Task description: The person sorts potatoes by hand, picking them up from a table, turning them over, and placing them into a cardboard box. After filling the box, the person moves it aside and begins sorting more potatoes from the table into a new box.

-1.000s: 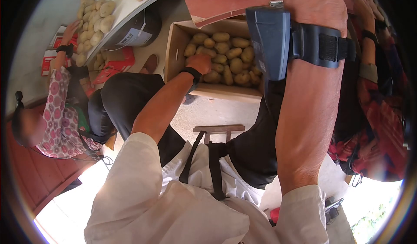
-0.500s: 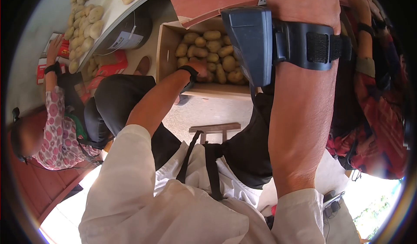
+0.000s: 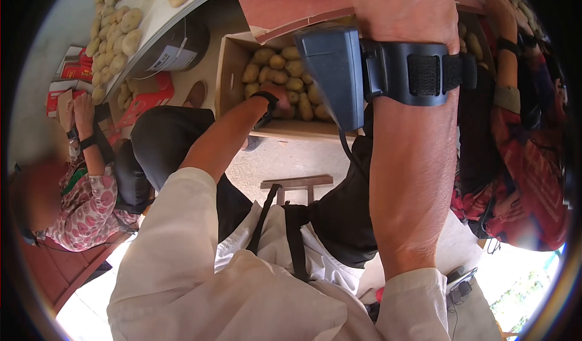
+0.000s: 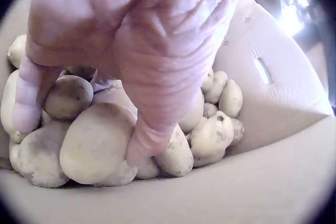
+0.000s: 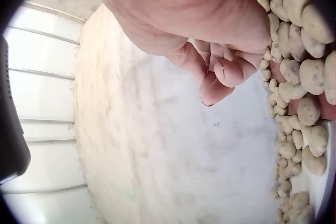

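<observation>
My left hand (image 3: 280,98) reaches down into a cardboard box (image 3: 225,77) of potatoes. In the left wrist view, that hand (image 4: 136,40) spreads its thumb and fingers wide over the pile. The thumb tip lies right beside a large pale potato (image 4: 97,142), and a darker potato (image 4: 69,97) sits under the palm. My right hand (image 3: 403,7) is over the red tabletop (image 3: 291,8), its fingertips out of the head view. In the right wrist view, the right hand (image 5: 210,40) has loosely bent fingers with no potato visible between them, close beside rows of potatoes (image 5: 312,77).
A white table (image 3: 159,16) with many potatoes stands at the left, above a dark bucket (image 3: 176,50). One person (image 3: 85,219) sits on the left, another (image 3: 527,177) on the right. A small wooden stool (image 3: 297,182) shows between my knees.
My right hand and forearm have shifted left in the head view. The left hand has gone lower among the potatoes near the box's front wall. The person at left has brought both hands together.
</observation>
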`<state>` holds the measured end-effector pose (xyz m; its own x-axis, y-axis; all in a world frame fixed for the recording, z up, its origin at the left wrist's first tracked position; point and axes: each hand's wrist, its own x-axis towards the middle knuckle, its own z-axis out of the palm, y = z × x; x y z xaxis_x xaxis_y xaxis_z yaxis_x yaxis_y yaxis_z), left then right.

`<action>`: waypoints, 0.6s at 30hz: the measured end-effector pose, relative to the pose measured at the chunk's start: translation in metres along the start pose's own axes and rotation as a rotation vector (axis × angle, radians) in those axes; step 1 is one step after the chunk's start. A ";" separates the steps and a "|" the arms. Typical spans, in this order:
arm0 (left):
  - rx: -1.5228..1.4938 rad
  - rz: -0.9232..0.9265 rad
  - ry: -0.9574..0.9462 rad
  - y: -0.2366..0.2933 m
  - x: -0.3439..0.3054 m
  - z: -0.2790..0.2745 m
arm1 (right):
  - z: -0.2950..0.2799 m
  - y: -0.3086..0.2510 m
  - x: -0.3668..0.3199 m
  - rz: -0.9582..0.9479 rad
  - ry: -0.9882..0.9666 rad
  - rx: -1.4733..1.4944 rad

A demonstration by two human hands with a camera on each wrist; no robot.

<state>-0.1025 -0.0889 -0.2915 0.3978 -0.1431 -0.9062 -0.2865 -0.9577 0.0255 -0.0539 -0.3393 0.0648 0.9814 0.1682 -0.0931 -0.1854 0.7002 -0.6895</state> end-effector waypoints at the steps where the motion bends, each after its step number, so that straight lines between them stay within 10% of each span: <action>1: -0.001 -0.002 -0.001 -0.005 0.001 0.003 | 0.000 0.001 -0.001 0.007 0.000 0.004; 10: -0.074 -0.027 0.315 -0.020 -0.040 0.008 | 0.000 0.006 -0.018 0.064 -0.021 0.044; 18: -0.856 -0.048 0.304 -0.025 -0.134 -0.028 | 0.004 -0.001 -0.040 0.070 -0.072 0.099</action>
<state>-0.1241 -0.0526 -0.1588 0.6401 -0.0414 -0.7671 0.4333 -0.8051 0.4050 -0.0928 -0.3433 0.0721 0.9603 0.2658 -0.0843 -0.2608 0.7494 -0.6086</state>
